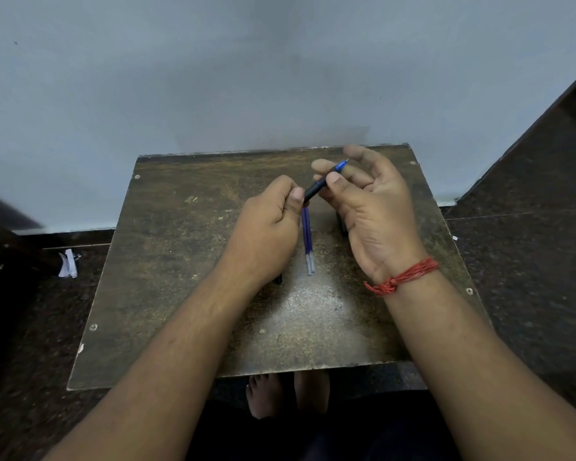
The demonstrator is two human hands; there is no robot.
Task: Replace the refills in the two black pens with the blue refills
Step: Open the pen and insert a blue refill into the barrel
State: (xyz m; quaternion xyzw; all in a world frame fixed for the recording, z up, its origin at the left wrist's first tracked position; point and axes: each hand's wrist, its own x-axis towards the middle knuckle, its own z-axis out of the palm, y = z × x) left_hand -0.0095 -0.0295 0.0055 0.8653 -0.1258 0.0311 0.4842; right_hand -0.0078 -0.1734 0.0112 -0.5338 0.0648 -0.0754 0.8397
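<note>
Both hands' fingers pinched on one black pen above the table, blue refills below

surface before you, against the wall | your left hand and right hand above its far half, a pen between them | refills on surface under the hands | crumpled paper on floor at left
</note>
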